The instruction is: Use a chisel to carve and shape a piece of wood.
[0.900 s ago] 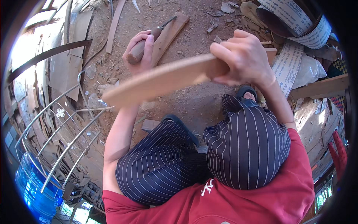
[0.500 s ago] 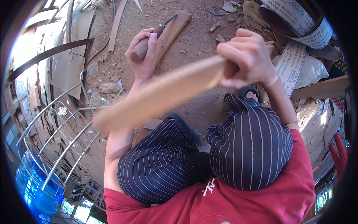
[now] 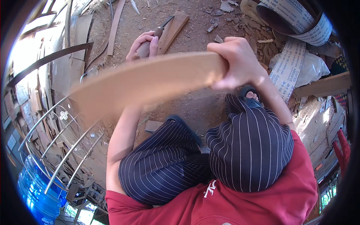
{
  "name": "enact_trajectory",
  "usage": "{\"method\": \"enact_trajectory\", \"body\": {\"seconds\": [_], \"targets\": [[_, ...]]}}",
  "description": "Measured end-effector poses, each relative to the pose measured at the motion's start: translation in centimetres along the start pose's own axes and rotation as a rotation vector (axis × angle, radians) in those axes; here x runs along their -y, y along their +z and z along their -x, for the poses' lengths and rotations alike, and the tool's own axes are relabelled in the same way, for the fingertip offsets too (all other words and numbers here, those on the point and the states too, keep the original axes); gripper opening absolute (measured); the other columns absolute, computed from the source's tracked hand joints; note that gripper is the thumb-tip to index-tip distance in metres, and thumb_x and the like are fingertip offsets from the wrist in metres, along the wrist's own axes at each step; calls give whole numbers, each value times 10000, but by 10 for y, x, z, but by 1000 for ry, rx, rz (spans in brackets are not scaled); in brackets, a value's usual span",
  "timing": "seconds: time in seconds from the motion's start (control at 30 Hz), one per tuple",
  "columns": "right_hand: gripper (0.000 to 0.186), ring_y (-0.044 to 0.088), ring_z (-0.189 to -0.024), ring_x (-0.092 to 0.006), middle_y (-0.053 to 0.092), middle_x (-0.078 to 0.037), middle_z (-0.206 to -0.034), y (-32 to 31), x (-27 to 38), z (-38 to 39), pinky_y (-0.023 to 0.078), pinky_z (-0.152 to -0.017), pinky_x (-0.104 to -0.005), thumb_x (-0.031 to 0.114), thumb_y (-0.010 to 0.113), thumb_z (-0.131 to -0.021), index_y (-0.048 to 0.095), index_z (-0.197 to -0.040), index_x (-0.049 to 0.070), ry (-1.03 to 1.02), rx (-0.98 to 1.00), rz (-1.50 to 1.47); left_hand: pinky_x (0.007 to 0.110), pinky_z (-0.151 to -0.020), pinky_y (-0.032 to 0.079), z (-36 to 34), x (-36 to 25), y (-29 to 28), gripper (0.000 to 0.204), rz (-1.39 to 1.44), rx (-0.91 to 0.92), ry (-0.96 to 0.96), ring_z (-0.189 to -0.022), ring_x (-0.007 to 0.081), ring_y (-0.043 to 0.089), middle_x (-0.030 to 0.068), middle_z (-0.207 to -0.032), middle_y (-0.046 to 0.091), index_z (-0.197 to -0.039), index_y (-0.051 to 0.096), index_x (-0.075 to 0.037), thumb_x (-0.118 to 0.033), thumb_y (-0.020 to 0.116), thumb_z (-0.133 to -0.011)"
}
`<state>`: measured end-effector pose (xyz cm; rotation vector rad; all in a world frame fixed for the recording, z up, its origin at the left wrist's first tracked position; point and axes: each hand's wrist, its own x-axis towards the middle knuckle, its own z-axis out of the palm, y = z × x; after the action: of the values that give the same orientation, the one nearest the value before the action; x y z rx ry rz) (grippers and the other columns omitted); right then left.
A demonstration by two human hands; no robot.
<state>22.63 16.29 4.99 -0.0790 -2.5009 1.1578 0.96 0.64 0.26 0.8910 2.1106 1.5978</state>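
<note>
Wooden slat point(image 3: 150, 80), long and curved, sits clenched at one end in right hand point(image 3: 234, 63), raised across the view above dirt floor point(image 3: 195, 105). Left hand point(image 3: 144, 45) grips chisel handle point(image 3: 144, 48), tip on wooden block point(image 3: 173, 30).

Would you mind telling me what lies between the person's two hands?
In the head view, only bare dirt floor separates the left hand, gripping a chisel, from the right hand, which holds the curved wooden piece.
</note>
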Motion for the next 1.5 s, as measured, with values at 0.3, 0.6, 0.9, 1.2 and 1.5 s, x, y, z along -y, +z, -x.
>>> {"method": "enact_trajectory", "body": {"seconds": [0.3,0.6,0.9,1.2,1.5], "targets": [[528,713,-689,-284,712,-132,-750,8,-15,29,552,-691,-366,473,786,-686,707,-987,47,480,-312,0,328,-932,523,-19,-2,-29,168,35,31,55,-1008,197,675,117,-1066,720,-1021,687,-12,-137,720,-915],[816,696,-1011,-393,706,-266,-1049,15,-69,41,527,-894,-419,596,682,-802,541,-1317,-21,1060,-42,118,402,-869,610,-42,-26,-56,323,184,-125,-177,-992,214,689,142,-1060,712,-1025,673,12,-277,754,-906],[898,674,-1075,-404,689,-291,-1090,43,-62,42,518,-940,-426,607,671,-809,444,-1427,-4,1064,79,37,340,-886,596,-25,-14,-15,176,230,-157,-14,-1024,200,682,135,-1107,706,-1003,669,-18,-131,756,-900],[757,693,-993,-429,695,-306,-995,36,-42,39,530,-880,-442,555,670,-829,525,-1275,-40,1123,144,-17,278,-823,585,-30,-12,19,101,154,-60,228,-896,155,713,89,-923,750,-888,717,-39,-93,794,-853],[658,706,-907,-288,705,-216,-982,32,-42,46,524,-815,-382,473,726,-807,572,-1193,-38,1102,143,-131,256,-568,481,-58,-15,46,232,131,149,425,-602,57,569,4,-676,658,-708,628,-58,-149,785,-852]]}}
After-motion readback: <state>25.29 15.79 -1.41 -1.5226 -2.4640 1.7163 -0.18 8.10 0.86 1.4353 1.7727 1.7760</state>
